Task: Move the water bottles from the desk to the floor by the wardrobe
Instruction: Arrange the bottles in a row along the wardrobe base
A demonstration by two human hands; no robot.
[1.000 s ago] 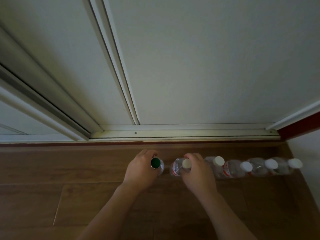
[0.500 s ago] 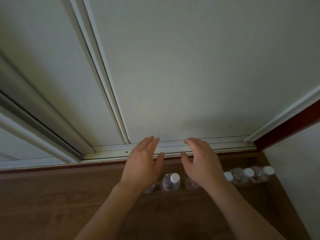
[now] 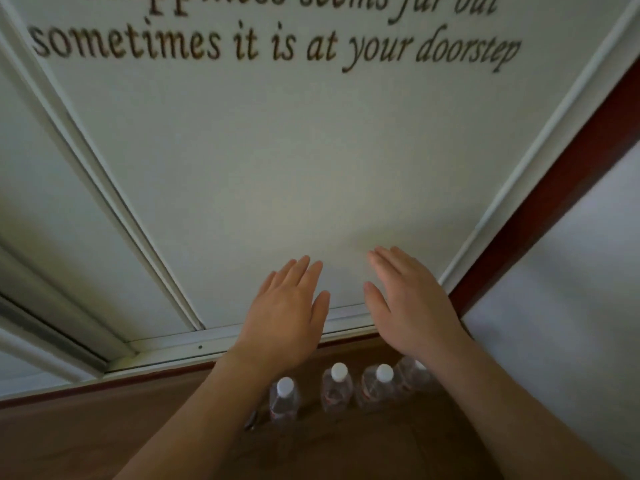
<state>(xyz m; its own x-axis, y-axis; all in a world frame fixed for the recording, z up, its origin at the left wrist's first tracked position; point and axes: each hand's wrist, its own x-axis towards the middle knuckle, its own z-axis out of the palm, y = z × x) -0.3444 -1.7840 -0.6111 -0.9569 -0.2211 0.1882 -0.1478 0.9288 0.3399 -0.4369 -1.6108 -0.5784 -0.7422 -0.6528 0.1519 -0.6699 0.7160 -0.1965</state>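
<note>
Several clear water bottles with white caps stand in a row on the wooden floor (image 3: pixel 104 441) along the wardrobe's base: one (image 3: pixel 284 400), a second (image 3: pixel 337 386), a third (image 3: pixel 379 386), and a fourth (image 3: pixel 414 372) partly hidden behind my right forearm. Another bottle (image 3: pixel 251 420) shows only as a sliver beside my left forearm. My left hand (image 3: pixel 287 313) and my right hand (image 3: pixel 408 303) hover above the row with fingers straight, holding nothing, in front of the white wardrobe door (image 3: pixel 277 168).
The sliding wardrobe door carries dark lettering (image 3: pixel 277 46). Its white bottom track (image 3: pixel 166 351) runs along the floor. A dark red frame (image 3: pixel 540 202) and a pale wall (image 3: pixel 571 306) close off the right side.
Both hands let go of the bottles they were setting down and rose away from the row with fingers straightened. The view tilted upward, bringing the lettering on the door into sight.
</note>
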